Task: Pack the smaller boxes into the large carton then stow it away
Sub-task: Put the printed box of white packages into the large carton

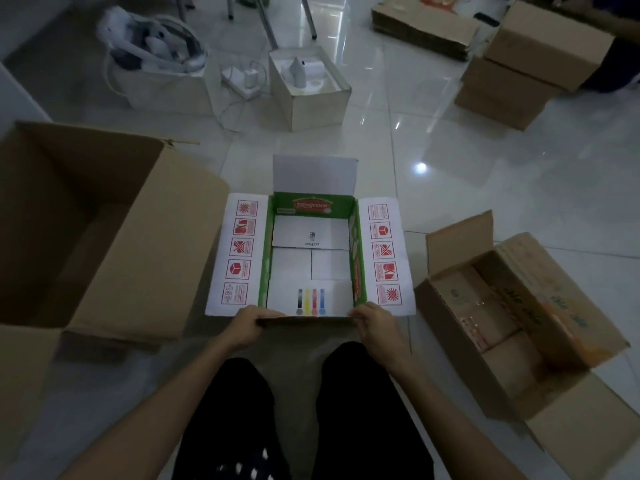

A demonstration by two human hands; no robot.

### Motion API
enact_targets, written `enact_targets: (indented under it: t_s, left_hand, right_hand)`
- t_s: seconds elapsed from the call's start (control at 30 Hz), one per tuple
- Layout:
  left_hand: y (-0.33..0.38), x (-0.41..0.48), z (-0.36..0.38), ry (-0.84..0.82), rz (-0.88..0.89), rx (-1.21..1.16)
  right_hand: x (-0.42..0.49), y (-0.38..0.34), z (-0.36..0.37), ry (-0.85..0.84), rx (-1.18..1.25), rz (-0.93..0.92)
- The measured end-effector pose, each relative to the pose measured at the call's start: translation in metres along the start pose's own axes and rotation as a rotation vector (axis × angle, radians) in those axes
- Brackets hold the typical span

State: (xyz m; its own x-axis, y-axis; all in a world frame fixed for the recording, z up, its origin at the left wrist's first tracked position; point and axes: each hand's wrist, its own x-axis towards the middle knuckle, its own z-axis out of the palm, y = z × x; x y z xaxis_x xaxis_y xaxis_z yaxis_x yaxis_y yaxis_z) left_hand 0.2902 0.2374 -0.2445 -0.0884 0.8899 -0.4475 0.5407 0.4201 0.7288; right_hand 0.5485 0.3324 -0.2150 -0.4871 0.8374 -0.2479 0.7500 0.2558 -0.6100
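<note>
A white and green printed box [384,251] lies open on the floor right in front of me, its four flaps spread out and nothing inside. My left hand [246,325] and my right hand [375,325] each pinch the near flap [308,319] at its two ends. A large plain brown carton [114,237] stands open on the left, tipped toward me, with an empty inside. On the right sits a smaller brown box [446,306] with open flaps and brown packets inside.
Farther back stand an open box [311,105] with white items, a white bag [152,53], a charger with cable [242,81], flattened cardboard [422,26] and stacked closed cartons [526,67]. Chair legs [270,22] rise at the top. My dark-trousered legs [301,410] lie below the box.
</note>
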Motion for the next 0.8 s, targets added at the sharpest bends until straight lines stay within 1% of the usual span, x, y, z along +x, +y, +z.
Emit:
enact_targets:
  t_s: [0.17,0.27,0.4,0.53,0.57,0.63,0.7,0.8]
  left_hand:
    - [-0.015,-0.025,-0.004,-0.072,0.005,0.061]
    - [-0.021,-0.040,-0.004,-0.082,-0.014,0.092]
    - [-0.025,-0.049,-0.010,-0.164,-0.027,0.311]
    - [-0.007,-0.052,-0.021,-0.193,-0.029,0.484]
    - [-0.001,-0.052,-0.022,-0.177,-0.044,0.513]
    - [0.014,-0.053,-0.021,-0.088,-0.080,0.526]
    - [0.037,-0.048,-0.017,-0.036,-0.040,0.516]
    - [0.077,-0.031,-0.002,-0.017,0.018,0.449]
  right_hand:
    - [-0.033,-0.019,0.014,-0.032,0.013,0.041]
    - [-0.052,-0.023,0.023,-0.029,-0.017,0.035]
    - [-0.070,-0.024,0.029,-0.009,-0.055,0.039]
    - [-0.077,-0.020,0.015,-0.071,-0.065,0.002]
    - [-0.080,-0.020,0.009,-0.082,-0.069,-0.001]
    - [-0.084,-0.016,-0.005,-0.059,-0.069,0.002]
    - [-0.090,-0.008,-0.023,0.019,-0.050,0.006]
    - [-0.100,0.013,-0.057,0.140,0.005,0.017]
